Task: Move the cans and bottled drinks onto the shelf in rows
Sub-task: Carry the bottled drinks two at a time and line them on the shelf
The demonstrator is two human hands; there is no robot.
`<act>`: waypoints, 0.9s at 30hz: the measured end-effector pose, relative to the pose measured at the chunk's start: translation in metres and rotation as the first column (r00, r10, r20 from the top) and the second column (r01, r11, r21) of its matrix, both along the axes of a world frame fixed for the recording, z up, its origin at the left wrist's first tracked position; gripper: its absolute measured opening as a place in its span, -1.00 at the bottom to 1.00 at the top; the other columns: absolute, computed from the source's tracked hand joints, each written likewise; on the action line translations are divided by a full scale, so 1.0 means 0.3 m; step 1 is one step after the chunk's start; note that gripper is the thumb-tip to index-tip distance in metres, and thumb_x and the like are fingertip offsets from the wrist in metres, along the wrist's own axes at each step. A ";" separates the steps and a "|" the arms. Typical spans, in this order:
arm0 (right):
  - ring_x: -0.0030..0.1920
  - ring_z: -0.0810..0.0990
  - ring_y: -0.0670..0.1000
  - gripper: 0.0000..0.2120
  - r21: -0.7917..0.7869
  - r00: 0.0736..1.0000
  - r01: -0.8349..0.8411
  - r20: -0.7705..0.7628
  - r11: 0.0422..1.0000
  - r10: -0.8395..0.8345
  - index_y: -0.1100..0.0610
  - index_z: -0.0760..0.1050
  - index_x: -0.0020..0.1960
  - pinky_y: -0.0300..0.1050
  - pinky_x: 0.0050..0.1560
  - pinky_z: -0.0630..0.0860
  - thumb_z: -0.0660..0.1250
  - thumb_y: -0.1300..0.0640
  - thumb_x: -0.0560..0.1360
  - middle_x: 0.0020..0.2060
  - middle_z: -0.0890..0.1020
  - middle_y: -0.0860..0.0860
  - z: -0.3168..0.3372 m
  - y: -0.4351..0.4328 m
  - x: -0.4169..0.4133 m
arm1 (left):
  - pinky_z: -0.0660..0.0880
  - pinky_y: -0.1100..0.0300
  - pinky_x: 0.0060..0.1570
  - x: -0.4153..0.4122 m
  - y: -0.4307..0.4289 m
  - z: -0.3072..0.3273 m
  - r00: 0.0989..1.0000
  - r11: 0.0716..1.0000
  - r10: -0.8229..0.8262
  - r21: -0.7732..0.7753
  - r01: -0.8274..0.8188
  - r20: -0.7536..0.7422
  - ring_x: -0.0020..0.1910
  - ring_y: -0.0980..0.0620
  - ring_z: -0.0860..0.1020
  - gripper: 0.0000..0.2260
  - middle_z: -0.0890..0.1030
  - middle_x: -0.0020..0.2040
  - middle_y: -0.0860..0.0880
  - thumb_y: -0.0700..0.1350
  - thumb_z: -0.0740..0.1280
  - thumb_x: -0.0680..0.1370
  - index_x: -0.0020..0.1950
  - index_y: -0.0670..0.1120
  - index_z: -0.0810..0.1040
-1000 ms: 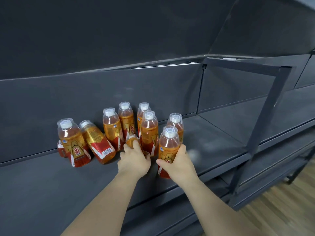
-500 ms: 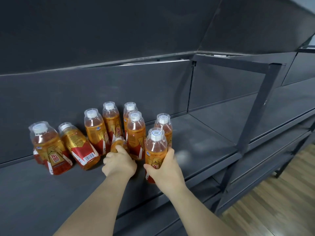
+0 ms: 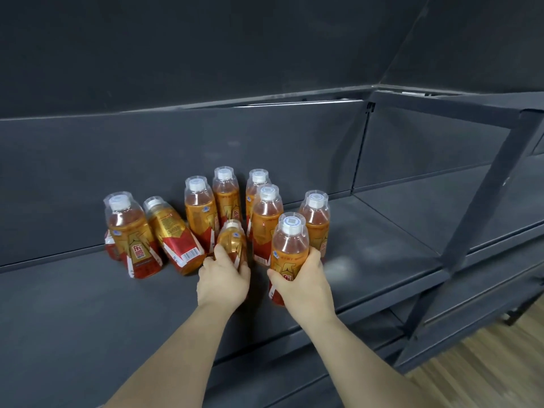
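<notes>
My left hand (image 3: 222, 282) has its grip curled round a tilted bottle (image 3: 234, 242) and my right hand (image 3: 303, 285) wraps an upright bottle (image 3: 290, 248), both low over the dark shelf (image 3: 88, 304), probably to line them up in front of the standing bottles (image 3: 266, 219) behind.

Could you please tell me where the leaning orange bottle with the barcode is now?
In the head view, the leaning orange plastic bottle lies on the dark grey metal shelf, left of the left hand, beside the left-end upright orange bottle.
</notes>
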State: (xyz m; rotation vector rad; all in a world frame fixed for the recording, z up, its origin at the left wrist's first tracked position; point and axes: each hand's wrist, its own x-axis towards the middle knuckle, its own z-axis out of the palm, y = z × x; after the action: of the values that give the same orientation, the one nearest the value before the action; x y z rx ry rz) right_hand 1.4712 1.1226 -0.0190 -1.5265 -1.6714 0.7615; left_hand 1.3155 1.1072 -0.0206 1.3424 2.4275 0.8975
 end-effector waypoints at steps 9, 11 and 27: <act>0.03 0.45 -0.10 -0.31 0.035 1.000 0.020 -0.016 0.999 -0.020 -0.01 0.20 0.37 -0.19 0.00 0.49 0.51 -0.14 0.42 0.15 0.43 -0.09 -0.002 -0.003 -0.069 | 0.36 -0.01 0.40 -0.057 -0.145 -0.061 0.970 0.960 -0.103 0.278 0.040 0.218 0.46 -0.04 0.31 -0.34 0.27 0.50 -0.02 0.09 0.25 0.63 0.62 0.04 -0.04; 0.05 0.46 -0.08 -0.31 0.036 1.000 0.022 -0.020 0.999 -0.021 0.00 0.20 0.37 -0.16 0.02 0.49 0.50 -0.14 0.42 0.14 0.43 -0.09 0.001 -0.007 -0.075 | 0.35 0.02 0.40 -0.067 -0.176 -0.066 0.963 0.957 -0.129 0.283 0.058 0.238 0.48 0.00 0.29 -0.33 0.24 0.52 0.01 0.11 0.23 0.63 0.62 0.06 -0.06; 0.18 0.57 0.05 -0.22 -0.016 0.991 -0.123 -0.046 0.992 0.122 0.00 0.16 0.46 0.03 0.17 0.57 0.51 -0.13 0.41 0.21 0.52 -0.04 -0.008 -0.082 -0.161 | 0.27 0.18 0.43 -0.100 -0.338 -0.057 0.926 0.940 -0.254 0.295 0.169 0.278 0.45 0.18 0.29 -0.12 0.23 0.48 0.19 -0.11 0.44 0.54 0.60 0.20 -0.13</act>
State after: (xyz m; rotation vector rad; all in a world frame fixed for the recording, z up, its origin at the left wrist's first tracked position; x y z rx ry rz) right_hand 1.4228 1.0980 -0.0213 -1.4190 -1.7418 0.8719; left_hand 1.2854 1.0057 -0.0377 1.3930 1.9320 1.3002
